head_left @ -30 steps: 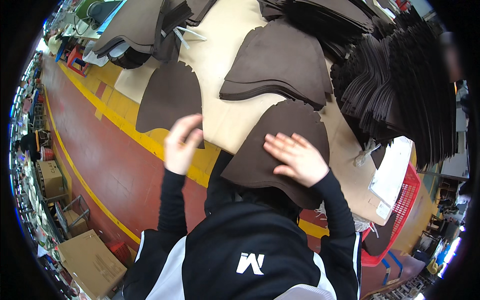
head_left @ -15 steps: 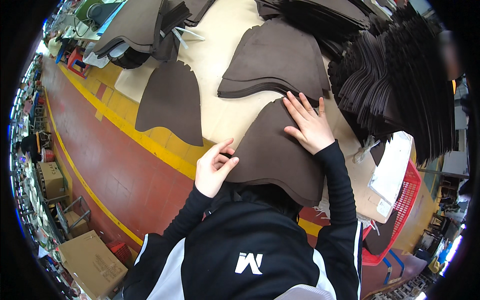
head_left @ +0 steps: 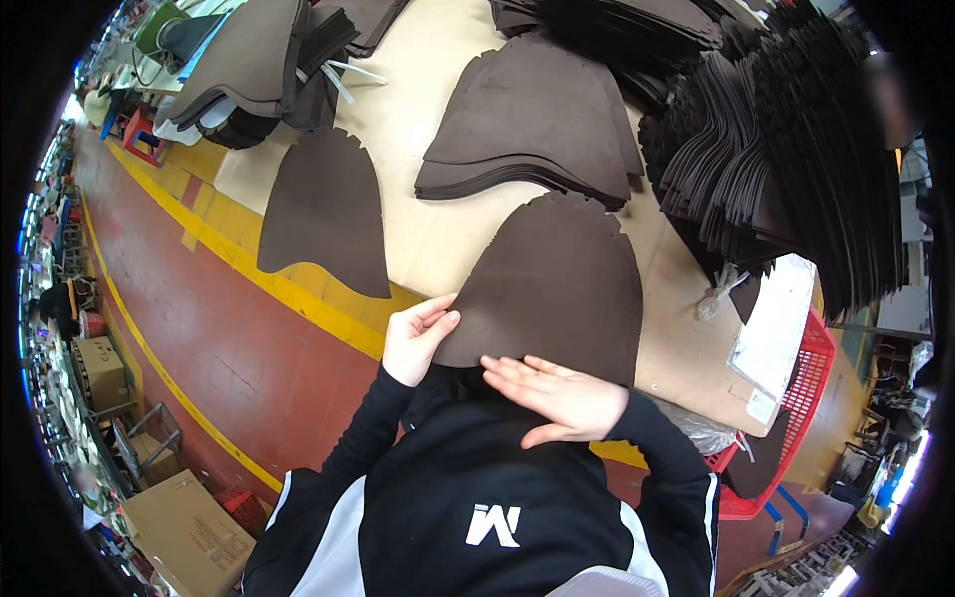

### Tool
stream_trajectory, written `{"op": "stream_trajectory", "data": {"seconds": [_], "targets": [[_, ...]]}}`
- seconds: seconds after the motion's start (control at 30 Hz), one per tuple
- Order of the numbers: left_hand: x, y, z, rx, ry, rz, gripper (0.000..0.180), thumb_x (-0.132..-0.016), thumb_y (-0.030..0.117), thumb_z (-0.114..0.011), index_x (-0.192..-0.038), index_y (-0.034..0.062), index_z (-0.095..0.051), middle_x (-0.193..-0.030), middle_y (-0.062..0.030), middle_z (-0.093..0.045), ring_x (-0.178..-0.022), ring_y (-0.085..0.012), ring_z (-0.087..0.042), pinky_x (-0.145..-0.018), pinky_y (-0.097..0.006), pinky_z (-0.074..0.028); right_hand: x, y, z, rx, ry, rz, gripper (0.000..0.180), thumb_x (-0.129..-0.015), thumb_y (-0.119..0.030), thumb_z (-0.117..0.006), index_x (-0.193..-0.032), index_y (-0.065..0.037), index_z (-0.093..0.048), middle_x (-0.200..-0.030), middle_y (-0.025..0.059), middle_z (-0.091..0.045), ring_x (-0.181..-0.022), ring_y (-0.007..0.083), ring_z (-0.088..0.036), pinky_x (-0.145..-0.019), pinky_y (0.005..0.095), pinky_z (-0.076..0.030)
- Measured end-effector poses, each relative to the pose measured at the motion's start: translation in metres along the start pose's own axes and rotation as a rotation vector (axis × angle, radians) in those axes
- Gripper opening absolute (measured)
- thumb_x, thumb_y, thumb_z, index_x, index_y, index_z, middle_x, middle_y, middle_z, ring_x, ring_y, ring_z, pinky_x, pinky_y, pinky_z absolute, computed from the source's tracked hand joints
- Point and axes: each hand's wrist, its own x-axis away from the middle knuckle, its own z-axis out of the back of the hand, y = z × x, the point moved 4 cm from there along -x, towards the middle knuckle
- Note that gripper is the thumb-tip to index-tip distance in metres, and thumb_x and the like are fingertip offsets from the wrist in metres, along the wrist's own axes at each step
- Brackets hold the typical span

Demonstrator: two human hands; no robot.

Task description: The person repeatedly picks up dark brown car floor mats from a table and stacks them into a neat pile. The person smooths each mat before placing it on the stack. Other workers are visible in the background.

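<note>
A dark brown, bell-shaped sheet (head_left: 557, 279) with small notches round its far end lies in front of me at the table's near edge. Its left corner sits between the thumb and fingers of my left hand (head_left: 420, 340). My right hand (head_left: 559, 394) is open, its fingers stretched out along the near edge of the sheet and its thumb apart. Just beyond lies a stack of similar sheets (head_left: 527, 114) with a wavy near edge. One single sheet (head_left: 326, 214) lies to the left, at the table's left side.
Tall piles of dark sheets (head_left: 796, 169) crowd the right side of the pale table (head_left: 403, 239). More sheets (head_left: 244, 65) lie at the far left beside white straps. A red plastic basket (head_left: 818, 370) stands at the right, and a cardboard box (head_left: 189, 532) is on the floor, lower left.
My right hand has moved from the sheet's far right part to its near edge. My left hand has closed on the left corner. The near edge now appears straighter.
</note>
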Motion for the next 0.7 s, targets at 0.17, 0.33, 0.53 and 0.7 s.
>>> {"op": "stream_trajectory", "data": {"seconds": [0.17, 0.33, 0.53, 0.7], "targets": [[-0.012, 0.009, 0.000, 0.027, 0.009, -0.039, 0.039, -0.092, 0.004, -0.069, -0.128, -0.0104, -0.061, -0.114, -0.0145, -0.070, -0.102, -0.0128, -0.065, -0.093, -0.025, -0.050, -0.005, 0.043, 0.083, 0.068, 0.289, -0.204, 0.099, -0.090, -0.075, -0.034, -0.157, -0.003, -0.022, -0.164, 0.0204, -0.021, -0.151, 0.0395, -0.021, -0.120, 0.0533, -0.015], [-0.035, 0.016, -0.006, 0.198, -0.011, -0.059, 0.033, -0.092, 0.002, -0.068, -0.123, -0.0087, -0.065, -0.107, -0.0138, -0.072, -0.093, -0.0142, -0.068, -0.088, -0.027, -0.053, -0.021, 0.099, 0.081, 0.597, 0.323, -0.479, 0.085, -0.093, -0.059, -0.052, -0.155, -0.006, -0.029, -0.162, 0.0138, -0.027, -0.149, 0.0279, -0.028, -0.122, 0.0491, -0.018], [-0.035, 0.015, -0.008, 0.264, -0.002, 0.011, 0.032, -0.092, 0.003, -0.068, -0.122, -0.0079, -0.066, -0.106, -0.0131, -0.072, -0.092, -0.0143, -0.068, -0.086, -0.027, -0.054, -0.027, 0.040, 0.036, 0.409, 0.251, -0.306, 0.097, -0.083, -0.068, -0.057, -0.153, -0.005, -0.033, -0.161, 0.0140, -0.031, -0.149, 0.0291, -0.030, -0.120, 0.0485, -0.021], [-0.038, 0.007, -0.002, 0.213, -0.007, 0.005, 0.032, -0.091, 0.004, -0.069, -0.121, -0.0072, -0.066, -0.106, -0.0124, -0.073, -0.094, -0.0153, -0.068, -0.089, -0.028, -0.053, -0.022, -0.001, -0.001, 0.238, 0.158, -0.128, 0.092, -0.087, -0.068, -0.053, -0.151, -0.003, -0.037, -0.159, 0.0152, -0.035, -0.147, 0.0261, -0.034, -0.120, 0.0428, -0.026]]}}
